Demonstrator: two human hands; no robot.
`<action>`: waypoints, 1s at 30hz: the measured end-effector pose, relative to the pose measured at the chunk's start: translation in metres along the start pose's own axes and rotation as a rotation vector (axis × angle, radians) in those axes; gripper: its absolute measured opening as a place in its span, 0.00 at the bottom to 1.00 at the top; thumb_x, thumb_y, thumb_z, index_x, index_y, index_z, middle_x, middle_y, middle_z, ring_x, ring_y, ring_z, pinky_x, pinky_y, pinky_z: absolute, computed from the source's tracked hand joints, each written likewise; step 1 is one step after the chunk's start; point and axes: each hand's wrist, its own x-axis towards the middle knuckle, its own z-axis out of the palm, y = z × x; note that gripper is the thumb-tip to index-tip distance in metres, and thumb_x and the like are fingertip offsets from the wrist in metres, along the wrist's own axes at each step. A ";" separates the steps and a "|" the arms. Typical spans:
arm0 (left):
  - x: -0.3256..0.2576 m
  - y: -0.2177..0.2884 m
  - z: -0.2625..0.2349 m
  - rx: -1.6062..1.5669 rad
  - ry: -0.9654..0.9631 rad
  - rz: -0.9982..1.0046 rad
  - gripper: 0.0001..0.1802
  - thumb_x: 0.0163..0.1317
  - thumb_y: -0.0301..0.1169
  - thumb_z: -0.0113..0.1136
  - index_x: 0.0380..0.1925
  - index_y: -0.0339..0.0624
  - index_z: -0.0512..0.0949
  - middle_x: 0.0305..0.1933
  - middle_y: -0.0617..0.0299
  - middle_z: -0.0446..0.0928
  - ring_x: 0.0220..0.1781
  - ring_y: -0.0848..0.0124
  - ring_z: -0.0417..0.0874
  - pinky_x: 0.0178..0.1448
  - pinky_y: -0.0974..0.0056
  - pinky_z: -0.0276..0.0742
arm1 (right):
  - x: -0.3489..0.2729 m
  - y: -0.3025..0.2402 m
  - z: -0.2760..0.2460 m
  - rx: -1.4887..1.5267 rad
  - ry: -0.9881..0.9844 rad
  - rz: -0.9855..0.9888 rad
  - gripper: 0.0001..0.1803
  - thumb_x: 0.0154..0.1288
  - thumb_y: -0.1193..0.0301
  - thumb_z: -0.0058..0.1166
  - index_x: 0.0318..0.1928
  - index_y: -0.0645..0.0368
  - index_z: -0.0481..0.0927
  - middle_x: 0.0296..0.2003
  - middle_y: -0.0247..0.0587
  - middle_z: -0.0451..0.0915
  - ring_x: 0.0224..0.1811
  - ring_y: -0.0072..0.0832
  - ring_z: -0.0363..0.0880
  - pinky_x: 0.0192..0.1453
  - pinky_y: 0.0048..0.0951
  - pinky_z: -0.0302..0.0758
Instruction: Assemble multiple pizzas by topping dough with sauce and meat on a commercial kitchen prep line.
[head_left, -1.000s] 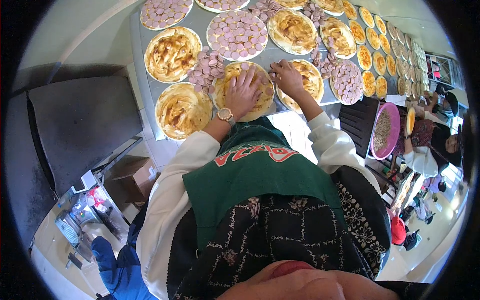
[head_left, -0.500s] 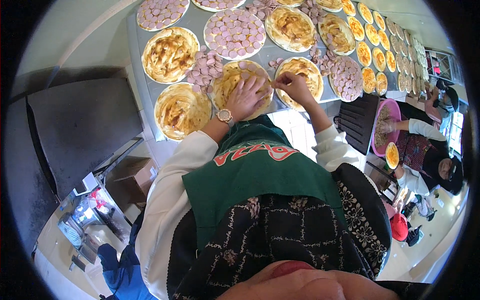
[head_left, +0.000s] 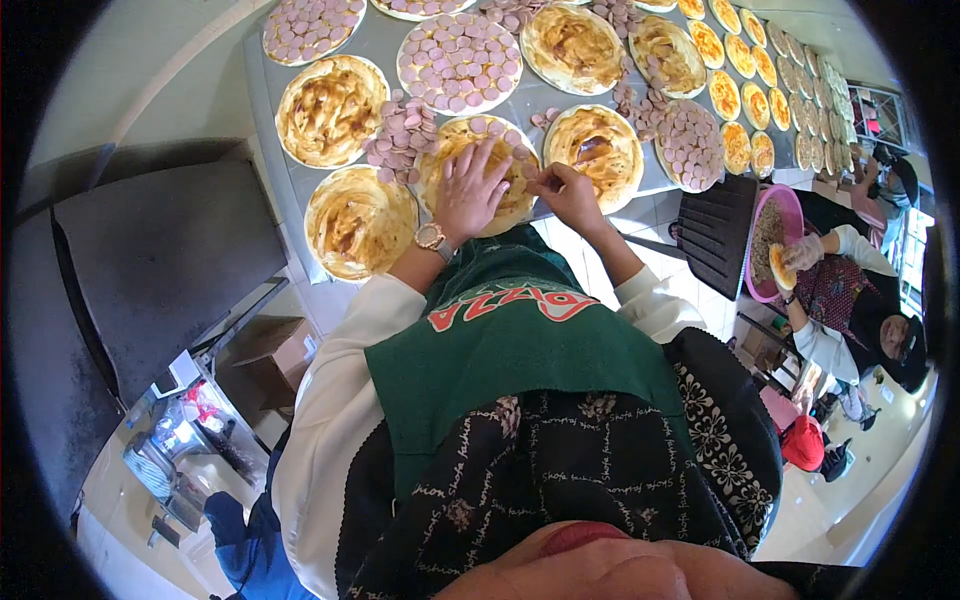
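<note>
A round pizza base (head_left: 429, 172) with brown-streaked sauce lies at the table's near edge in front of me. Round pink sausage slices (head_left: 513, 138) line its upper right rim. My left hand (head_left: 468, 195) rests over this base with fingers spread; it wears a wristwatch. Thumb and forefinger of my right hand (head_left: 570, 195) are pinched together at the base's right rim; whatever they hold is too small to make out. A heap of sausage slices (head_left: 402, 138) lies beside the base on the left. Another sauced base (head_left: 594, 155) sits just to the right.
More bases, some covered with slices (head_left: 460, 62), fill the grey table (head_left: 262, 85). Rows of small pizzas (head_left: 724, 95) stand at the far right. A co-worker (head_left: 850, 290) holds a small pizza by a pink tub (head_left: 785, 210). A dark metal cabinet (head_left: 170, 230) stands left.
My right hand has moved down and left along the base's rim, and my left hand has shifted slightly left. The co-worker has raised a small pizza to the tub, a gloved hand on it.
</note>
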 end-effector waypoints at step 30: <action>-0.066 0.034 0.003 -0.027 -0.013 -0.069 0.22 0.62 0.42 0.62 0.57 0.56 0.80 0.77 0.58 0.59 0.72 0.56 0.62 0.68 0.50 0.62 | -0.029 -0.001 -0.003 -0.344 0.041 -0.484 0.17 0.58 0.78 0.58 0.48 0.52 0.85 0.34 0.37 0.75 0.34 0.34 0.79 0.35 0.34 0.78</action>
